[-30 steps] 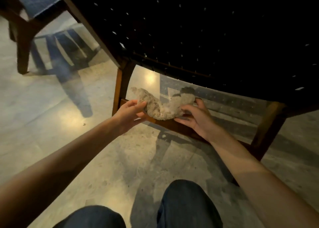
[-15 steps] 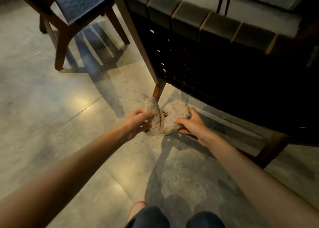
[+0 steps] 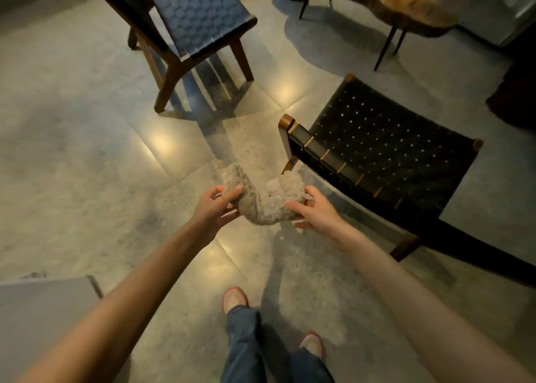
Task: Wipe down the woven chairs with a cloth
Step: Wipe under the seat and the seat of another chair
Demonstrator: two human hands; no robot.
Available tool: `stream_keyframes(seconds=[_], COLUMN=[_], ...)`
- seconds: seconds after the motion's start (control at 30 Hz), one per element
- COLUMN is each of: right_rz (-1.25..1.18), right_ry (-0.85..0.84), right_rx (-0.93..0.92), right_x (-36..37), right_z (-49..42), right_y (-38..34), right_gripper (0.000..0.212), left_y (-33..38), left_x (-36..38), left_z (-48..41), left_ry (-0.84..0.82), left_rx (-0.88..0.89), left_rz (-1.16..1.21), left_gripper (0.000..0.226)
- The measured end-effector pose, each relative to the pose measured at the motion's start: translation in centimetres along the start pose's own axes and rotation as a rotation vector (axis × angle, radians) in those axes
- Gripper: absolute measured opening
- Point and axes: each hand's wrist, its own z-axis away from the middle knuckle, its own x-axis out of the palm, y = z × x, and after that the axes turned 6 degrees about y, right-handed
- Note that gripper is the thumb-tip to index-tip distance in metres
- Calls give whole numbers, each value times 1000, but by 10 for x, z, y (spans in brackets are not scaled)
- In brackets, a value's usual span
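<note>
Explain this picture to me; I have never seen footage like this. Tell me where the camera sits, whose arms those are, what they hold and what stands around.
No machine here: a person wears one wide-angle camera on the head, looking down, so the arms are the wearer's own. The left hand and right hand each grip one end of a fluffy beige cloth, which sags between them. On the grey floor stand a black woven chair near the right hand, a blue woven chair farther off, and a wooden table at the top. The person's feet show below.
</note>
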Motion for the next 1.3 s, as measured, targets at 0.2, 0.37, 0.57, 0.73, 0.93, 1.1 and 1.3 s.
stream_keyframes(seconds=[0.2,0.37,0.57,0.73,0.93,1.1,1.3], right_rz=[-50,-3,97,239,26,318,476], right_ry=[34,204,395,361,121,302,486], right_rx=[-168,-292,-320,-410,-482,-469,-459], right_x=[20,33,40,58,72,68,60], right_z=[19,11,-34,-93,-192,-256,-300], right_y=[-84,-128,-166,-203,-281,-335,-372], right_gripper=[12,25,51,47,71,25,19], left_y=[90,145,204,253,336,410,468], left_x=[-35,-56,-68,-63,-48,-37,-23], left_z=[15,-4,-43,-100,-192,-256,-334], left_ry=[-41,-28,-185,-407,-679,-761,-791], left_rx=[235,485,678,872,1017,994,973], left_rz=[-150,-386,-403,-615,-815,-941,-1047], left_gripper=[14,24,14,15,17,16,24])
